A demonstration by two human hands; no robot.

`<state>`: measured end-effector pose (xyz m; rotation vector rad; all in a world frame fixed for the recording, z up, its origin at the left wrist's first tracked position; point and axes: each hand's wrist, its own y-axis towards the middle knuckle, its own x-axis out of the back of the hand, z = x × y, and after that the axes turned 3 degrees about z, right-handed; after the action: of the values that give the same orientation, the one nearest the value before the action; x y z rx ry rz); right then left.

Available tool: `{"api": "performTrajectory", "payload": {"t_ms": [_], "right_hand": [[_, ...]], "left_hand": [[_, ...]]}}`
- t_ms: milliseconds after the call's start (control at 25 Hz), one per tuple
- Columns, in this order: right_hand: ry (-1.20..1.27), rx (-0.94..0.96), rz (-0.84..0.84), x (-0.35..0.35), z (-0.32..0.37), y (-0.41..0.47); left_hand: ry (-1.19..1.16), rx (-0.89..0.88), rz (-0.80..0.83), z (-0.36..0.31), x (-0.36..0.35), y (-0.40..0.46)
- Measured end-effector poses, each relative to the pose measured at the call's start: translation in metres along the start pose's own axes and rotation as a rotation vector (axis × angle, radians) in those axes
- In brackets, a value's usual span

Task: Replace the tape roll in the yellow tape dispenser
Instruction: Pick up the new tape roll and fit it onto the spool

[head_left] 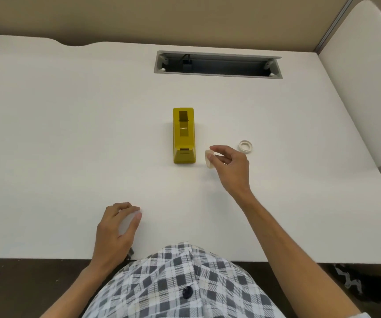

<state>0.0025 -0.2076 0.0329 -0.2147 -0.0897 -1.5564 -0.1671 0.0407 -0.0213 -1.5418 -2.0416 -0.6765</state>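
The yellow tape dispenser [183, 135] stands in the middle of the white desk [70, 134], its roll slot showing no roll. Just right of its near end, my right hand [228, 167] pinches a pale tape roll [209, 159] on edge between thumb and fingers, slightly above or on the desk. A second, thin white tape ring [245, 146] lies flat farther right. My left hand [118, 228] rests near the desk's front edge, fingers curled over something pale and blurred that I cannot identify.
A grey cable tray opening [218, 64] is set into the desk at the back. Beige partition walls [185, 17] close off the far and right sides. The desk's front edge [47, 258] runs just before my checked shirt.
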Motion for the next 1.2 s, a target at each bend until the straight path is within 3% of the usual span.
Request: {"api": "performTrajectory", "payload": {"t_ms": [120, 440, 720, 840, 960, 1080, 1200], "right_hand": [[-0.005, 0.000, 0.007, -0.007, -0.002, -0.003], [0.001, -0.033, -0.018, -0.019, -0.005, -0.006], [0.012, -0.043, -0.025, -0.014, -0.002, -0.006], [0.017, -0.045, -0.029, -0.010, -0.001, -0.005], [0.024, -0.046, -0.027, -0.008, 0.000, -0.003], [0.033, -0.038, -0.033, -0.006, 0.002, -0.001], [0.039, -0.029, -0.028, -0.004, 0.005, -0.002]], "left_hand": [[0.057, -0.096, 0.003, 0.002, -0.005, -0.004], [0.408, -0.694, 0.151, 0.001, -0.008, 0.014], [0.354, -0.850, 0.223, -0.011, -0.012, 0.017], [0.374, -0.913, 0.373, -0.006, -0.013, 0.015], [0.423, -0.790, 0.623, -0.007, -0.015, 0.021], [0.173, -0.344, 0.816, -0.013, -0.011, 0.027], [-0.248, -0.070, 0.681, -0.031, -0.009, 0.034]]}}
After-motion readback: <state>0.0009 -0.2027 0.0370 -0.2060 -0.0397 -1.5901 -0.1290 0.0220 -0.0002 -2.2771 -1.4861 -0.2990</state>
